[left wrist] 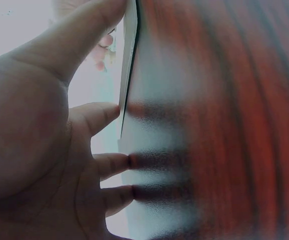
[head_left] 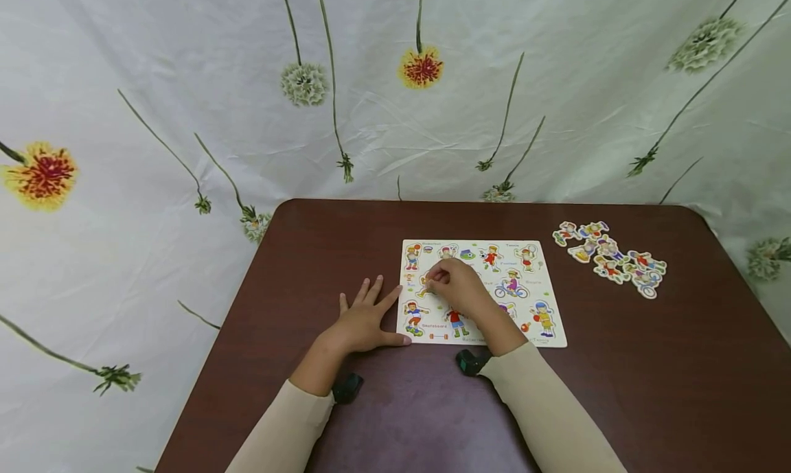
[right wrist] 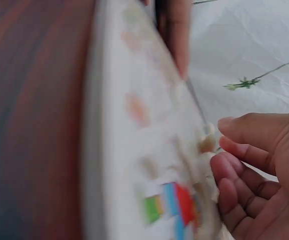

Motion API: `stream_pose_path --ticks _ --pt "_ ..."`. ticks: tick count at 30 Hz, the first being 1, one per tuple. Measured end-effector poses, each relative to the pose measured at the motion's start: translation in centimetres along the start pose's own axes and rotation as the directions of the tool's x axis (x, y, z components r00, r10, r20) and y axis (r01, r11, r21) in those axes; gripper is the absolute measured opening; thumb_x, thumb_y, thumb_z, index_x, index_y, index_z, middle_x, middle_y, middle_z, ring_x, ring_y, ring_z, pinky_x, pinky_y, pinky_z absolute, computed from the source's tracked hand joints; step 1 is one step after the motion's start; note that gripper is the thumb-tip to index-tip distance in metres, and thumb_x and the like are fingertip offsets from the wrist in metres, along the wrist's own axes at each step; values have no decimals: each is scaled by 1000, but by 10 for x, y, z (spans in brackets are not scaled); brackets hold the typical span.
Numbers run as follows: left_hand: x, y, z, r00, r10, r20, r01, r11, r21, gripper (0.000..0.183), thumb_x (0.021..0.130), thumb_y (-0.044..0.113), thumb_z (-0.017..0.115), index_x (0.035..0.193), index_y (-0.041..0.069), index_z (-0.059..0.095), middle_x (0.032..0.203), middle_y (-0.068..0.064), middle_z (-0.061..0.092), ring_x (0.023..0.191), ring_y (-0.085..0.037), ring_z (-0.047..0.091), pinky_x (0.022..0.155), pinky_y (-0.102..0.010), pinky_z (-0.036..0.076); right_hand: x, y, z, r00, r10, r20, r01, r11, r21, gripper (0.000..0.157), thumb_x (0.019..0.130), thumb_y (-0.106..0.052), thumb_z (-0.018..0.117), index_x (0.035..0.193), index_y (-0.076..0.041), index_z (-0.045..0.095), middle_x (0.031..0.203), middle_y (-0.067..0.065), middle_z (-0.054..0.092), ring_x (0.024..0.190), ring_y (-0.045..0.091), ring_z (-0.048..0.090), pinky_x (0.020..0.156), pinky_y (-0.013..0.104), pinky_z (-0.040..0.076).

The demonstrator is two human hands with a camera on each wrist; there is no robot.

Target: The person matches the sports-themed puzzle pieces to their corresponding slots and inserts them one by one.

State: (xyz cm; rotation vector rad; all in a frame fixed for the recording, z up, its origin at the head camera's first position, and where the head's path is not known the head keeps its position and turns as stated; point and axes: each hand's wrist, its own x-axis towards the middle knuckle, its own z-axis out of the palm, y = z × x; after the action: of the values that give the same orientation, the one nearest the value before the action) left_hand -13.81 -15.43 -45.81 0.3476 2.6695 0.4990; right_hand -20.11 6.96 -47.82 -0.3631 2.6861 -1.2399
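A white puzzle board (head_left: 482, 253) printed with children playing sports lies on the table. My left hand (head_left: 363, 323) rests flat with spread fingers at its left side, the thumb at the near corner and the index fingertip at the edge. Over the board's left part, my right hand (head_left: 460, 289) has its fingers curled, with thumb and index pinching a small figure-shaped puzzle piece (head_left: 423, 286). In the right wrist view that piece (right wrist: 208, 142) shows at the fingertips, blurred and partly hidden. Other figures, such as a cyclist (head_left: 511, 285), sit on the board.
Several loose puzzle pieces (head_left: 608, 268) lie in a cluster right of the board. The dark brown table (head_left: 309, 253) has rounded far corners. Behind it hangs a white cloth (head_left: 216, 82) with a flower print. Dark wrist devices (head_left: 348, 388) sit at both sleeves.
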Motion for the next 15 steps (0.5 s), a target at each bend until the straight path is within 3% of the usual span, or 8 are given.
stream_pose_path --ticks 6,15 --pt "1 0 1 1000 2 -5 -2 1000 1 102 80 64 76 162 31 26 172 -15 5 159 -39 0 115 -79 0 -2 -2 -9 999 25 -35 -20 993 113 21 97 -23 69 114 -10 71 102 5 70 93 19 65 83 35 53" --pt "2 0 1 1000 -6 -3 6 1000 4 102 80 65 76 162 32 25 172 -14 5 159 -39 0 115 -79 0 -6 -10 -22 983 -50 -178 80 983 166 26 98 -22 68 119 -6 69 105 7 68 97 22 65 89 37 53"
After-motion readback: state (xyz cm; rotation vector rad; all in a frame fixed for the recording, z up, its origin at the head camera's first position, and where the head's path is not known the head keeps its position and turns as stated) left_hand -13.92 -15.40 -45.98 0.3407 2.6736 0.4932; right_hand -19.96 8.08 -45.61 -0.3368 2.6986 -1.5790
